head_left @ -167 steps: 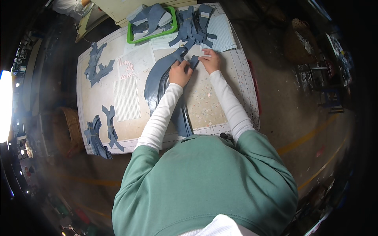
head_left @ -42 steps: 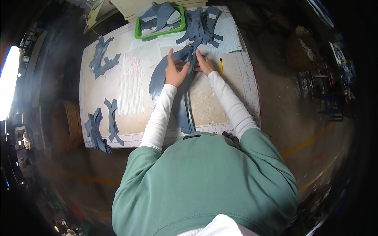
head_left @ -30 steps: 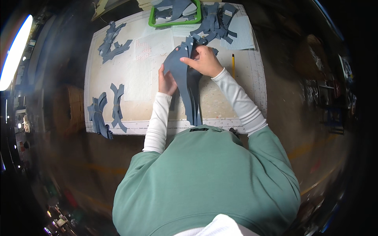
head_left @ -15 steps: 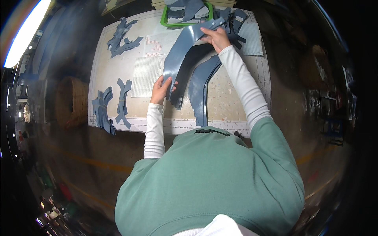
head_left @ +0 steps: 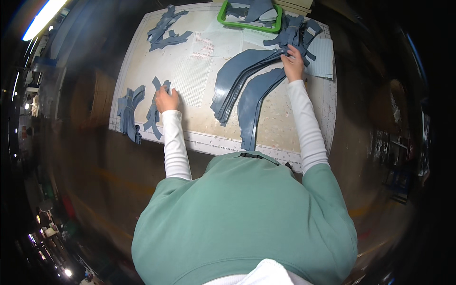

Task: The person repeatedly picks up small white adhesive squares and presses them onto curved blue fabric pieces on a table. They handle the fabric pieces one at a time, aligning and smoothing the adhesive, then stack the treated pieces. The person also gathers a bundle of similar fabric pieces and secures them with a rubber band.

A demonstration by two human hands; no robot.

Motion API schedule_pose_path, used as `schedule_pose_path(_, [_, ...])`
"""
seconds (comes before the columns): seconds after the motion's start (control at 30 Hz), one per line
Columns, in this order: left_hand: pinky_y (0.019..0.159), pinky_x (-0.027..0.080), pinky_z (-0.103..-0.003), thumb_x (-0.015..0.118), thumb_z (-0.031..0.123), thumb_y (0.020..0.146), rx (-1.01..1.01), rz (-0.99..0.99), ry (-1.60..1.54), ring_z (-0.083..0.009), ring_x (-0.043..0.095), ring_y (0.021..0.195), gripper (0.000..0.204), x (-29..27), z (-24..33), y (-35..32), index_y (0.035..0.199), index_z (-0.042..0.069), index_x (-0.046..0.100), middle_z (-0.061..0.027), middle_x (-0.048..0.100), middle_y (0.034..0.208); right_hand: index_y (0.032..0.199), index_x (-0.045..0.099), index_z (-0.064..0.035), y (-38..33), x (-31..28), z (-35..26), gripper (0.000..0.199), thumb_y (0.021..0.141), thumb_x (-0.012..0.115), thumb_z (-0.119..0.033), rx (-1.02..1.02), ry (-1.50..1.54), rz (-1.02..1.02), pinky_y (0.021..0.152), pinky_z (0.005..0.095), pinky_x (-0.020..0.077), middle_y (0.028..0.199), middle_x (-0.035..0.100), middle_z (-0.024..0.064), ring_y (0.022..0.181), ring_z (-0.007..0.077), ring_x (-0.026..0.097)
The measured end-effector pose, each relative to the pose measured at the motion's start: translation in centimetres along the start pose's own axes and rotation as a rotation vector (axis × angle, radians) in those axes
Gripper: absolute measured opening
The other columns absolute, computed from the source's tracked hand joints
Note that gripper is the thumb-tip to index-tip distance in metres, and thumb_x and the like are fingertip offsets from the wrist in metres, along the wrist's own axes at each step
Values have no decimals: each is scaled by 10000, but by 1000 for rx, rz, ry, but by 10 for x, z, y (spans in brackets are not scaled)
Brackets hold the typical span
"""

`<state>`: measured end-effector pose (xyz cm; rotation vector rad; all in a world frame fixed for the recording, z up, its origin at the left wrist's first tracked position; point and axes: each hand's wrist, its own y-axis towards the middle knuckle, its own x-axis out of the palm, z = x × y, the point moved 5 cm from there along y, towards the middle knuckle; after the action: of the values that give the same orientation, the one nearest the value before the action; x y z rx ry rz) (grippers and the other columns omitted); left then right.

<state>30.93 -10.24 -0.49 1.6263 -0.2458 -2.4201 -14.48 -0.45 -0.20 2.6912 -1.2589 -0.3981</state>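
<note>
My left hand (head_left: 167, 99) is at a small tied bundle of blue-grey strips (head_left: 153, 114), its fingers and thumb curled about the upper end. My right hand (head_left: 293, 64) rests at the narrow far end of a stack of curved blue-grey sheet pieces (head_left: 236, 69), fingers and thumb apart beside that end. Nearer to me lies a second stack of similar curved pieces (head_left: 254, 102), separate from the first. Left of my left hand sits another tied bundle of strips (head_left: 127, 111).
All of this lies on a pale worktable (head_left: 199, 121). A green-rimmed basket (head_left: 249, 26) with blue-grey pieces stands at the far edge. More bundles lie at the far left (head_left: 166, 35) and far right (head_left: 294, 33). A gridded sheet (head_left: 192, 78) lies mid-table.
The curved piece both hands were holding up is now down on the stack. My left hand has let go of it and moved left to the small bundle. The view has shifted slightly.
</note>
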Motion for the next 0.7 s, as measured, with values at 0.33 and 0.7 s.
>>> schedule_pose_path(0.33, [658, 505, -337, 666, 188, 746, 181, 193, -340, -259, 641, 712, 176, -58, 54, 8, 888, 87, 688, -115, 669, 827, 1071, 625, -49, -66, -39, -126, 219, 858, 573, -48, -153, 0, -275, 782, 251, 492, 1044, 629, 63, 946, 133, 613])
schedule_pose_path(0.7, [624, 460, -203, 662, 48, 809, 434, -514, -1154, -68, 575, 690, 124, -149, 223, -95, 919, -8, 679, -36, 657, 803, 983, 666, -136, -121, -27, -228, 212, 777, 685, -182, -723, -152, -406, 884, 346, 381, 828, 641, 10, 827, 168, 611])
